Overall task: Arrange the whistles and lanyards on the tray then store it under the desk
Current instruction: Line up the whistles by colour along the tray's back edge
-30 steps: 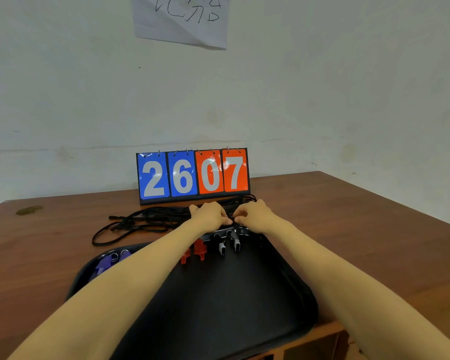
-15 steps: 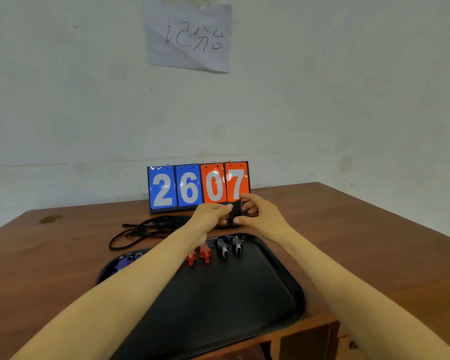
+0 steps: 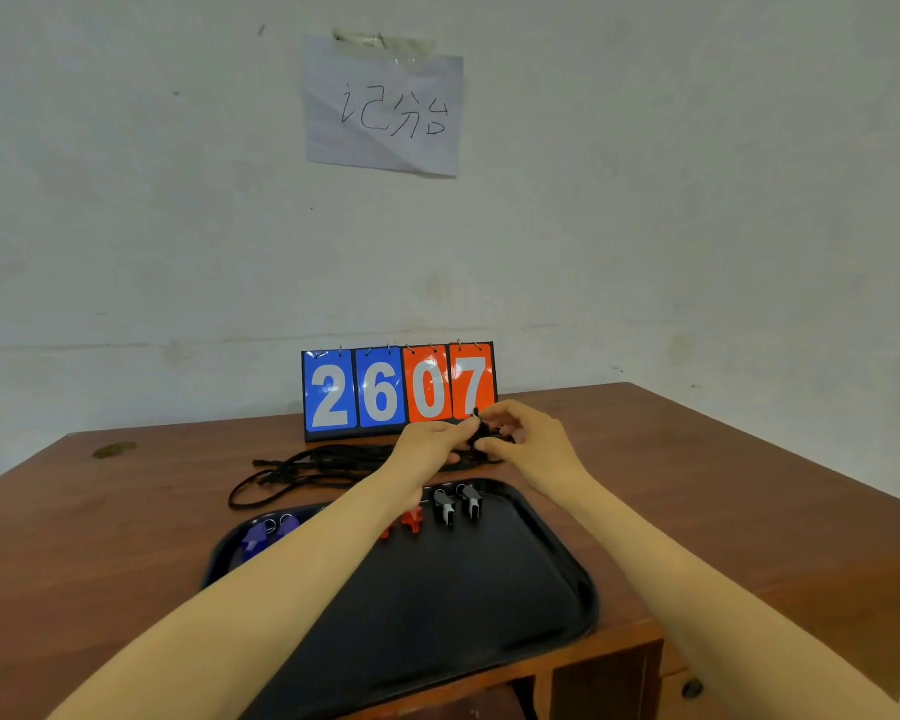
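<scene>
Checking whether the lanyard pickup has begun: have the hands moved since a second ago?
Yes. Both hands, left and right, have risen from the tray rim and now pinch a black lanyard in front of the scoreboard base.

Tray's near half bare — far rim crowded; scoreboard behind.

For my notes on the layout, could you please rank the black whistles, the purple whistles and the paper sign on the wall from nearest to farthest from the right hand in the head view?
1. Black whistles: on the tray's far edge, just below the right hand.
2. Purple whistles: at the tray's far-left corner, beyond the left forearm.
3. Paper sign: taped high on the wall, behind the scoreboard.
</scene>
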